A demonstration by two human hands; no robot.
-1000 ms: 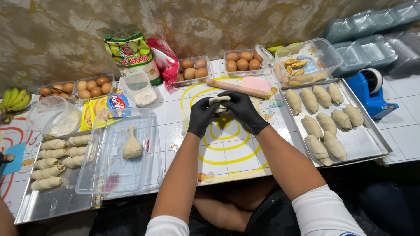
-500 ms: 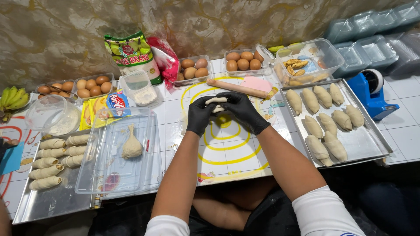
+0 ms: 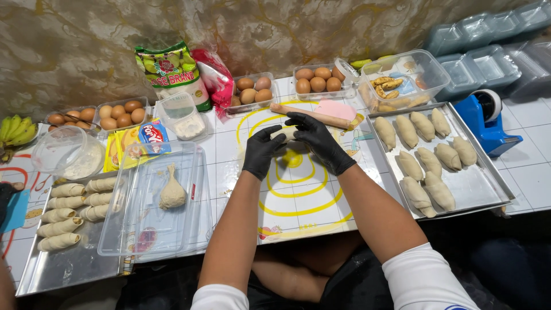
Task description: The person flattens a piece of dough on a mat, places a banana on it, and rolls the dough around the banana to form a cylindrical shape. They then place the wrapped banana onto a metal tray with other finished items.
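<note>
Both my hands wear black gloves and meet over a clear rolling mat printed with yellow circles. My left hand and my right hand together grip a small pale piece of dough, which shows only between the fingers. A wooden rolling pin lies just behind my hands. A larger lump of dough sits in a clear plastic tray to the left.
A metal tray on the right carries several shaped dough rolls. Another metal tray on the left holds more rolls. Egg cartons, a flour bag, bananas, a clear box of fried pieces and a blue tape dispenser line the back.
My hands have stayed over the mat, working the small dough piece between the fingers; nothing else has moved.
</note>
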